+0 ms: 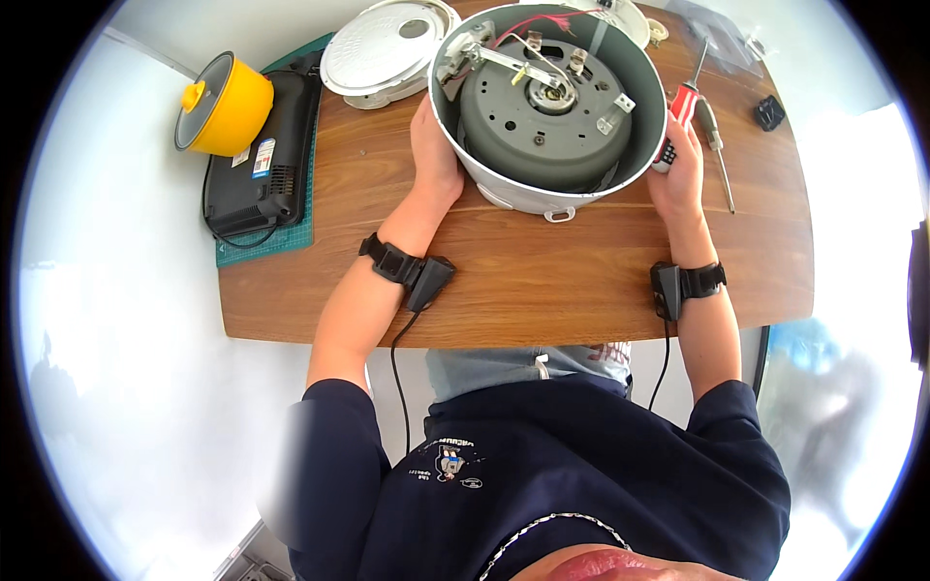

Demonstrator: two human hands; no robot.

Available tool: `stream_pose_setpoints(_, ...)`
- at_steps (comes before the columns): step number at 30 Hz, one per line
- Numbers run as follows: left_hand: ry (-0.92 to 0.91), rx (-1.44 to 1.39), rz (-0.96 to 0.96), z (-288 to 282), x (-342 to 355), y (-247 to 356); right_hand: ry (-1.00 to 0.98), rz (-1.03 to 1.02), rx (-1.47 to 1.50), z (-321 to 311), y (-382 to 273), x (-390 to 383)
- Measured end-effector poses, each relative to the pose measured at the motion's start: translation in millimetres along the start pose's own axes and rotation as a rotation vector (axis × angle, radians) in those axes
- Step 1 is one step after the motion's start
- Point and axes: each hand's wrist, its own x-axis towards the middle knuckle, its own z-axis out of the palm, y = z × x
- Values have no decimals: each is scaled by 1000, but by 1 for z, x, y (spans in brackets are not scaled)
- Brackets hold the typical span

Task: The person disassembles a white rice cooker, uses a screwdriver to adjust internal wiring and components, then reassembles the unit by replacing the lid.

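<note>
White, round, grey-lined appliance housing (pixel 528 198) stands between both hands: left grip (pixel 436 155) against its left wall, finger spread hidden; right grip (pixel 682 163), at its right, clasps a red-handled screwdriver (pixel 684 105).

At upper centre of the frame, a white round cooker housing (pixel 528 200) stands open-topped, baring a grey metal drum (pixel 504 145), red wires (pixel 562 17) and a bracket (pixel 513 64); just right, a red-handled screwdriver (pixel 684 102) slants, shaft pointing up and right

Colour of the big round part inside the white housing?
The round part is grey; best seen in the head view.
</note>
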Motion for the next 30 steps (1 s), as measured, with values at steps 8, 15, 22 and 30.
stream_pose_setpoints(8,5,54,22,-5,6,-6,-81,85,57,-16,-5,6)
stream_pose_setpoints(15,24,80,16,-4,8,-6,20,138,19,-17,-8,9)
stream_pose_setpoints(22,20,181,32,-9,10,4,5,143,71,-13,-6,6)
stream_pose_setpoints(30,66,500,292,-35,17,60,58,113,57,-16,-1,11)
